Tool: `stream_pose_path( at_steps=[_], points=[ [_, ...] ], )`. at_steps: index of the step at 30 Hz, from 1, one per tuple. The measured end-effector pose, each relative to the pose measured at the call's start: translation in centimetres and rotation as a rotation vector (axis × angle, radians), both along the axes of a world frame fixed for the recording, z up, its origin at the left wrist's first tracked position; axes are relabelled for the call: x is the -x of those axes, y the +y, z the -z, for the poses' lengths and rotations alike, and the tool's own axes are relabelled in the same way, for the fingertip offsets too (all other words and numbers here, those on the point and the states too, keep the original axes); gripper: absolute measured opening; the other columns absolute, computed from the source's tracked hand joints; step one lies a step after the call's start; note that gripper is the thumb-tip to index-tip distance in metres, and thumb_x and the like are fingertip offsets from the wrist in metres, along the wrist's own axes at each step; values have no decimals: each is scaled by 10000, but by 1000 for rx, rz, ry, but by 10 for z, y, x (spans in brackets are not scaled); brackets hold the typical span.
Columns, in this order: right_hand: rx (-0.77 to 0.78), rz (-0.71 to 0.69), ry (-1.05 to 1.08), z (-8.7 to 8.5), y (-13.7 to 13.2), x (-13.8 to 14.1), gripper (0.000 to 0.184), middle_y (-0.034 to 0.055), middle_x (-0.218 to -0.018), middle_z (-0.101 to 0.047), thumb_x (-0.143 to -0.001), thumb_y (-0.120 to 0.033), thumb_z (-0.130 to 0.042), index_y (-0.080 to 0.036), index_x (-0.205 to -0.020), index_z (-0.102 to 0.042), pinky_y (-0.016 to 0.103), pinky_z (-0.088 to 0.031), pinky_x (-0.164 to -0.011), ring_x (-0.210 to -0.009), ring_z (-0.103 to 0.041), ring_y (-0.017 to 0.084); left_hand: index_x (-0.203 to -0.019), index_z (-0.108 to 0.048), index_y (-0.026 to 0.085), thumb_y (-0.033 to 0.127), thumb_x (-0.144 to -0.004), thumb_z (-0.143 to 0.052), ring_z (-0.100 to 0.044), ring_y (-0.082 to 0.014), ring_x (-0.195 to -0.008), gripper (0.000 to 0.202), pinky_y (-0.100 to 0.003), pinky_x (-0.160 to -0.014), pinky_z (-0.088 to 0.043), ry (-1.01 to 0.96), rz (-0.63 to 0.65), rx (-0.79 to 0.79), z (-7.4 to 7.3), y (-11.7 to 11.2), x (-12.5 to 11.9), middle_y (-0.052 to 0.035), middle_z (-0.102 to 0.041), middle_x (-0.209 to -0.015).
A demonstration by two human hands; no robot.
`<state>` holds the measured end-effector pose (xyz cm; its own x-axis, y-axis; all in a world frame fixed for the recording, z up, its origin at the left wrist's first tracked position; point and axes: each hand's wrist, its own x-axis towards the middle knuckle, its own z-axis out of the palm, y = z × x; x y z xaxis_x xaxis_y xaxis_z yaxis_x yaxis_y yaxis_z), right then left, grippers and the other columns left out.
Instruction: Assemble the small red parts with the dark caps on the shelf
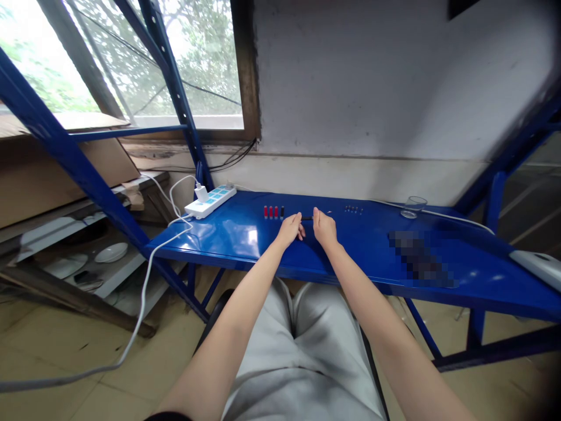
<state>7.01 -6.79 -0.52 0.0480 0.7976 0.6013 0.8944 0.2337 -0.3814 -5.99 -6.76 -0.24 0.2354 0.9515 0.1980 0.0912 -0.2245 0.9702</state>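
Observation:
A thin black stick (307, 218) spans the gap between my two hands above the blue table. My left hand (290, 230) is closed at its left end, and my right hand (325, 228) is closed at its right end. The fingers cover both ends, so its exact kind does not show. Just left of my left hand, several small red cylinders (270, 212) with pale bottoms stand in a row. A black cylinder (282, 212) of like size ends that row. Beyond my right hand lie several tiny pieces (353, 210), too small to name.
The blue table (228, 234) bears a white power strip (210, 202) with a plug and cable at left. A clear glass (412, 207) stands at right rear, near a pixelated dark object (421, 257). A white device (539, 268) sits at the right edge.

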Motion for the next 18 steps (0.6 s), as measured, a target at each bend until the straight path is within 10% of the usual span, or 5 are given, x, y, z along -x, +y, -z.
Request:
stream_pose_path(
  at_steps=[18],
  points=[
    [39,-89,182,-1,-1,-3,446,70,-743,-631,-918,-486,-191,-196,-879,-528,261,-328,-577,-680,-592,196,-743,-480,137,473,-864,-403,-523,-63,-378,365,-159,-363,-295,-92,-20,44,1,6,4,-30,-623,-600]
  ],
)
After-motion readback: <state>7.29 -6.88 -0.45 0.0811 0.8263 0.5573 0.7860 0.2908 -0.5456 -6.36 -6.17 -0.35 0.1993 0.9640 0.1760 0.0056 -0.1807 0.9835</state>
